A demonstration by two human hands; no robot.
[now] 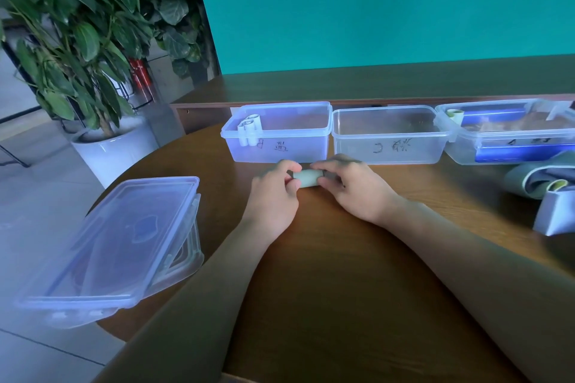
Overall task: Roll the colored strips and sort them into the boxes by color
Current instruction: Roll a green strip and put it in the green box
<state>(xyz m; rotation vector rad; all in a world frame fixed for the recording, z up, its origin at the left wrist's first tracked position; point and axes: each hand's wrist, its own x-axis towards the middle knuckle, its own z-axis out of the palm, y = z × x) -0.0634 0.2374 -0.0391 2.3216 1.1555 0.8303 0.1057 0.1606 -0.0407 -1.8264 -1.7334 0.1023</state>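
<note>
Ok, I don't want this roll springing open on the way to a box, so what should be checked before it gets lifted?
1. Both ends held: left hand and right hand each pinch an end of the pale green roll. Ok.
2. Rolled to the end: fingers hide both ends. Cannot tell.
3. Boxes open: left box, middle box and right box have no lids on. Ok.
4. Matching box: labels are unreadable; the right box holds a green-cored roll. Cannot tell.
5. Path: bare table between hands and boxes. Ok.
</note>
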